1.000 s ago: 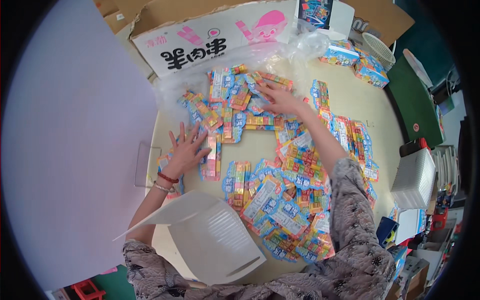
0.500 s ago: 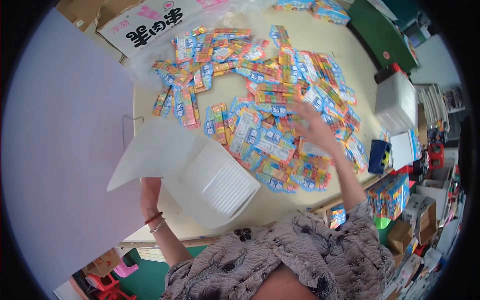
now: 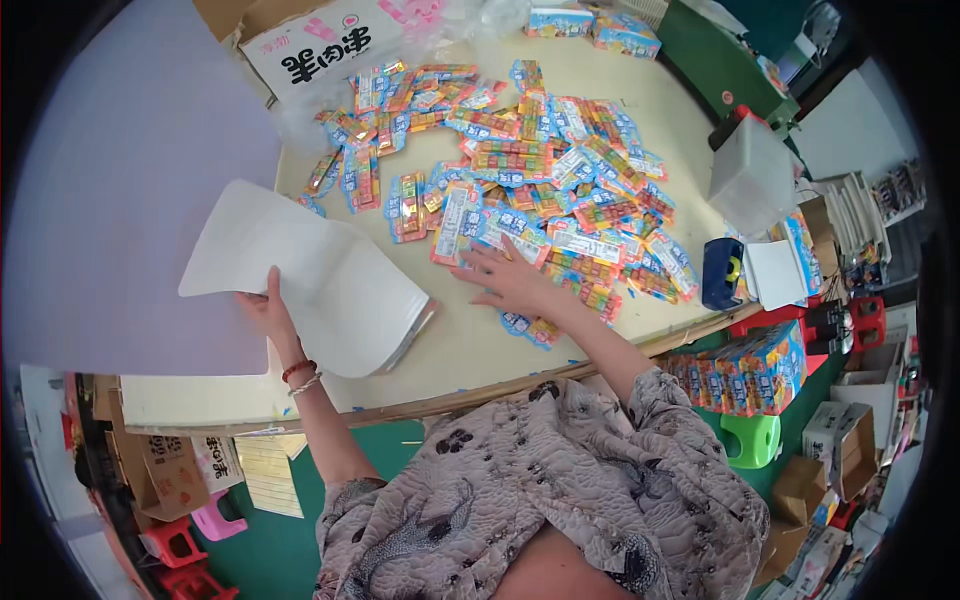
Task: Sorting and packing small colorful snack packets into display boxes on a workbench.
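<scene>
On table point(image 3: 460, 345), gripping bin point(image 3: 345, 285) by edge with left hand point(image 3: 265, 308), likely for steadiness. Holding right hand point(image 3: 517, 285) outspread over packets point(image 3: 508, 160)

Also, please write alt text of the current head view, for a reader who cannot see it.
A person's left hand grips the edge of a curved white plastic piece, while the right hand, fingers spread, is over the near side of a pile of colourful packets on a cream table. Behind the packets stand a cardboard box and two blue boxes.
</scene>
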A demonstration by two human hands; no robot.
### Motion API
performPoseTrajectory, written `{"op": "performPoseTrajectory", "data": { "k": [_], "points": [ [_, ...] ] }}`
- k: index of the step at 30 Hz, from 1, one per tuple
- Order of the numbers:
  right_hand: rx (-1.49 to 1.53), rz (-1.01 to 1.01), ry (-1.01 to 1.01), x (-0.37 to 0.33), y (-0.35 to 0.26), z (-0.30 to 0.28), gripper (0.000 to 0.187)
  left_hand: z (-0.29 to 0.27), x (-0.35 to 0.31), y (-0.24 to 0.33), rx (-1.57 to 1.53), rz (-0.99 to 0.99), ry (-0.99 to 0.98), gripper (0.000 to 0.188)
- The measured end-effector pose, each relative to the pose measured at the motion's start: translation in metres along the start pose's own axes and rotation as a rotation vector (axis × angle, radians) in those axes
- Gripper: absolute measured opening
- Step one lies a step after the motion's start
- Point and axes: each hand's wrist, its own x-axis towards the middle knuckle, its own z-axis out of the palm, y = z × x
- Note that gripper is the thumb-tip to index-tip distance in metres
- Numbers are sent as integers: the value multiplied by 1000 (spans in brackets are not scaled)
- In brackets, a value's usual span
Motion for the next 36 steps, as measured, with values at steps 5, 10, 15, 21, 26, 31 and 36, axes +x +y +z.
{"op": "performPoseTrajectory", "data": {
  "k": [5, 10, 15, 21, 26, 31, 36],
  "points": [
    [384, 260, 462, -7, 53, -56, 43, -31, -38, 22, -251, 230, 302, 54],
    [147, 442, 392, 9, 151, -70, 73, -18, -166, 67, -60, 450, -71, 30],
    [82, 526, -116, 75, 216, -59, 124, 68, -272, 76, -21, 593, -740, 29],
    [18, 584, -335, 98, 194, -70, 116, 125, -281, 66, -17, 517, -691, 40],
    [72, 632, -171, 62, 186, -64, 116, 155, -248, 57, 56, 480, -514, 44],
    [195, 743, -117, 41, 168, -66, 115, 182, -221, 70, 63, 563, -470, 46],
    [455, 755, -8, 39, 173, -58, 112, 234, -217, 91, -262, 60, -688, 53]
  ]
}}
